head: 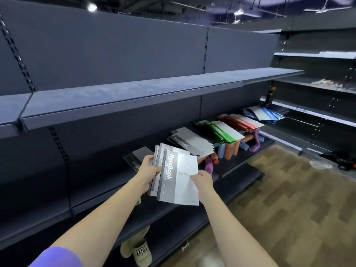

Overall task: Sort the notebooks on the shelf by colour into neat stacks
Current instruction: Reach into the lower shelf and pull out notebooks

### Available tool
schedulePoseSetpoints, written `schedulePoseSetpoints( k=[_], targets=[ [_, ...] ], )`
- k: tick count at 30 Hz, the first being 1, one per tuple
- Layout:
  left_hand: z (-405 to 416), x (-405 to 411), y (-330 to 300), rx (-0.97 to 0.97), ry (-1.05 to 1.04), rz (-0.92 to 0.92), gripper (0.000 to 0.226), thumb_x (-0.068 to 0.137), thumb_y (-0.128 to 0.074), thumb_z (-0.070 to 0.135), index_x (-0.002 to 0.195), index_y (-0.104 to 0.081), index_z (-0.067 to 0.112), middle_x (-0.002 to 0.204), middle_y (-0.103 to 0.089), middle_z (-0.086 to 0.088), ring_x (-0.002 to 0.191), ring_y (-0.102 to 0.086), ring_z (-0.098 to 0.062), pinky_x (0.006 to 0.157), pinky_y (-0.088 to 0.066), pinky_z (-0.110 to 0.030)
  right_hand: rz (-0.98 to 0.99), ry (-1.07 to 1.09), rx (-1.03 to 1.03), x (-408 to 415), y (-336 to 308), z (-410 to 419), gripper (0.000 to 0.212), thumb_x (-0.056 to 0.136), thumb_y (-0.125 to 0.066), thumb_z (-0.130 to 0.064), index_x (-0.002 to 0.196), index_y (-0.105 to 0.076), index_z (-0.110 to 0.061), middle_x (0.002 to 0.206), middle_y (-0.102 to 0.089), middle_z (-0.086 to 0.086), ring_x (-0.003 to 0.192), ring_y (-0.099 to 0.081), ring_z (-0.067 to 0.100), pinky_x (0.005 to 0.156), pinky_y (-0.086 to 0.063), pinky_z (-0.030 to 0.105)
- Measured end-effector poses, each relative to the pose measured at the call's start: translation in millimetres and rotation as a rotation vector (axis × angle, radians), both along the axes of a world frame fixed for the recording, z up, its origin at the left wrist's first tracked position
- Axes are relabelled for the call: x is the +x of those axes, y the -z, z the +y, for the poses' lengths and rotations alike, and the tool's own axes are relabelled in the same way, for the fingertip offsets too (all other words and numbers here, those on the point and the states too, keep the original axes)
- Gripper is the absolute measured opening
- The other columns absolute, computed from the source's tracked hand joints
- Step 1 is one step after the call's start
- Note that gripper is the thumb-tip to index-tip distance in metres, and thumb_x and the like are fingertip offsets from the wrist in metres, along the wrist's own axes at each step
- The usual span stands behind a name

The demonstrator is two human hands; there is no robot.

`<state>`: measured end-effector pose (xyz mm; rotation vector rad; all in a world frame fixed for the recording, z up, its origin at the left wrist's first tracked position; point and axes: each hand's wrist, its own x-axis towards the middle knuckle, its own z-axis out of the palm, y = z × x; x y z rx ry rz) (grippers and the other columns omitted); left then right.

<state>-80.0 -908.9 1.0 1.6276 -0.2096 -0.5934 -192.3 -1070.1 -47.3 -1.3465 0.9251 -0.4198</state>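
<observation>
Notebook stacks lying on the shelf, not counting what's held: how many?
5: dark grey notebooks behind the left hand, then grey stack, green stack, red stack, blue stack going right.

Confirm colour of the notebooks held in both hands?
Grey and white notebooks, clearest in the head view.

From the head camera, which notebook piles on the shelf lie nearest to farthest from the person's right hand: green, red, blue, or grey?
From the right hand:
1. Grey pile, just beyond the hand, up the shelf.
2. Green pile, next to the right.
3. Red pile, further along.
4. Blue pile, at the shelf's far end.
</observation>
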Motion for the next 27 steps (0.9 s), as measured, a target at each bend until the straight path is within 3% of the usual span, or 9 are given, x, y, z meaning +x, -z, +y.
schedulePoseSetpoints(
  k=[4,9,13,16,18,22,25,27],
  targets=[
    [-36,-8,2,-0.070,-0.087,0.078,0.037,0.087,-0.068,-0.003,0.120,-0.058,0.011,0.109,-0.071,-0.013,0.098,-0.070,-0.034,0.088,-0.056,-0.056,-0.019,-0.027,0.027,-5,-1,-46,0.020,0.086,-0.057,0.002,0.100,-0.065,-0.010,0.098,-0.062,0.012,0.086,-0.055,0.028,0.073,-0.042,0.031],
    [-61,-11,2,-0.105,-0.142,0.147,0.024,0.097,-0.057,0.004,0.112,-0.051,0.021,0.110,-0.067,-0.013,0.099,-0.069,-0.035,0.084,-0.056,-0.059,-0.028,-0.066,0.018,7,0,-78,0.020,0.086,-0.052,0.007,0.098,-0.060,-0.006,0.097,-0.062,0.013,0.083,-0.055,0.028,0.069,-0.042,0.030],
    [-69,4,6,-0.081,-0.186,0.120,0.032,0.096,-0.057,0.001,0.116,-0.049,0.024,0.113,-0.065,-0.012,0.100,-0.068,-0.034,0.083,-0.057,-0.058,-0.004,-0.059,-0.013,30,0,-88,0.028,0.088,-0.054,0.000,0.111,-0.057,-0.017,0.106,-0.060,0.009,0.092,-0.056,0.027,0.074,-0.047,0.034],
    [-76,19,6,-0.091,-0.187,0.113,0.042,0.090,-0.065,-0.004,0.118,-0.050,0.024,0.112,-0.068,-0.010,0.098,-0.070,-0.030,0.080,-0.059,-0.056,0.081,-0.090,-0.159,41,-9,-94,0.030,0.092,-0.050,-0.011,0.118,-0.054,-0.025,0.092,-0.052,-0.004,0.090,-0.053,0.023,0.085,-0.051,0.040],
    [-83,28,3,-0.104,-0.172,0.121,0.049,0.085,-0.071,-0.006,0.119,-0.050,0.023,0.110,-0.071,-0.010,0.096,-0.072,-0.030,0.080,-0.060,-0.054,0.114,-0.150,-0.291,48,-15,-101,0.030,0.097,-0.047,-0.014,0.125,-0.050,-0.024,0.087,-0.047,-0.009,0.085,-0.050,0.019,0.088,-0.047,0.037],
    [-99,52,7,-0.125,-0.176,0.132,0.074,0.076,-0.077,-0.008,0.137,-0.044,0.017,0.115,-0.069,-0.011,0.102,-0.069,-0.030,0.090,-0.056,-0.053,0.220,-0.273,-0.434,75,-18,-123,0.034,0.101,-0.044,-0.021,0.135,-0.040,-0.019,0.090,-0.054,0.001,0.081,-0.052,0.019,0.077,-0.040,0.032],
    [-109,69,11,-0.120,-0.201,0.128,0.075,0.074,-0.078,-0.007,0.138,-0.045,0.015,0.115,-0.069,-0.011,0.102,-0.069,-0.029,0.088,-0.058,-0.049,0.248,-0.250,-0.400,96,-20,-137,0.033,0.098,-0.050,-0.020,0.128,-0.035,-0.016,0.108,-0.054,0.007,0.095,-0.054,0.022,0.083,-0.044,0.033],
    [-114,83,12,-0.123,-0.214,0.129,0.080,0.073,-0.080,-0.003,0.141,-0.043,0.018,0.117,-0.068,-0.009,0.101,-0.069,-0.027,0.084,-0.059,-0.045,0.202,-0.260,-0.420,107,-23,-144,0.033,0.096,-0.052,-0.013,0.125,-0.037,-0.012,0.098,-0.052,0.003,0.085,-0.054,0.017,0.069,-0.044,0.031]
  ],
)
